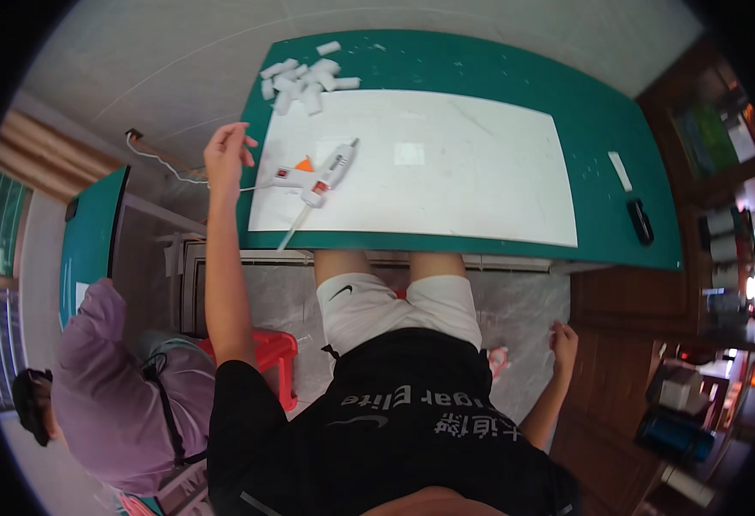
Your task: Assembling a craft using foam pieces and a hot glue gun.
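My left hand point(230, 153) is raised at the left edge of the green table point(446, 64), its fingers loosely bent and apart, with nothing visible in them. Closest to it lies a white glue gun point(333, 175) with an orange trigger, on its side on a white board point(455, 163). Its nozzle points away from me, and a glue stick sticks out of its back over the near table edge. Low at my right side hangs my right hand point(563, 346), away from the table, fingers loosely spread and holding nothing visible.
Short white rolls or cut pieces point(309, 82) are heaped at the far left of the table. On the right lie a white strip point(620, 170) and a black object point(640, 222). A person in purple point(128, 387) sits at my left near a red stool point(276, 357). A white cord point(167, 163) runs to the wall.
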Motion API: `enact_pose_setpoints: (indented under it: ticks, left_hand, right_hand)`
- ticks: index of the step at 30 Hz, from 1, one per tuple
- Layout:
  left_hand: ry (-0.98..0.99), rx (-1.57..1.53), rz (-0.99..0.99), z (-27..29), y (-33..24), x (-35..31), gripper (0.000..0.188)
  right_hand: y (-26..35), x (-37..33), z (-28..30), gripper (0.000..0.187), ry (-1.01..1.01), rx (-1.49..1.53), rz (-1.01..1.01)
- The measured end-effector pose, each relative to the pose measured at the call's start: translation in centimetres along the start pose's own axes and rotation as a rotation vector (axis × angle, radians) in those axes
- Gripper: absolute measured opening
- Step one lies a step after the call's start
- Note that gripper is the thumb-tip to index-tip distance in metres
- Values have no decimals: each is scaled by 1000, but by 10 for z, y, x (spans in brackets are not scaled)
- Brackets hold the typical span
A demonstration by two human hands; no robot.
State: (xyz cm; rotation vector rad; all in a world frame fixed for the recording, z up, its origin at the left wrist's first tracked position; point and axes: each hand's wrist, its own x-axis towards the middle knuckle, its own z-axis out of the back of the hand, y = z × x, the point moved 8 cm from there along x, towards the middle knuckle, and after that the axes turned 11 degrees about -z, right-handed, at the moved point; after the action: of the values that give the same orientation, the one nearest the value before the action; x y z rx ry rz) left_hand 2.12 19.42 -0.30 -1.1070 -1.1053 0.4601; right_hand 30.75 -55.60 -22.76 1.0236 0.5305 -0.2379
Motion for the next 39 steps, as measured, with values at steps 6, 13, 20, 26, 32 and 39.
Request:
enact_pose_setpoints:
  ticks: [6,13,20,26,32,39]
  left_hand:
    - [86,88,-12,-22,1,3,19]
    - [254,615,-333,-64,-4,43,34]
    - [337,940,-227,-102,21,69,72]
    - [373,826,-288,-97,36,74,64]
    - [403,570,-229,-109,29,67,48]
    - [390,537,-253,-103,25,66,38]
  right_hand:
    - [153,-37,-3,29,100,36,311]
    - [342,-76,-115,18,350,-45,655]
    - [430,-57,-236,21,612,-128,749]
    - [477,41,-250,21,287,-106,795]
    - [460,89,-256,18,147,-126,846]
    - [456,-8,-299,15,555,-513,983]
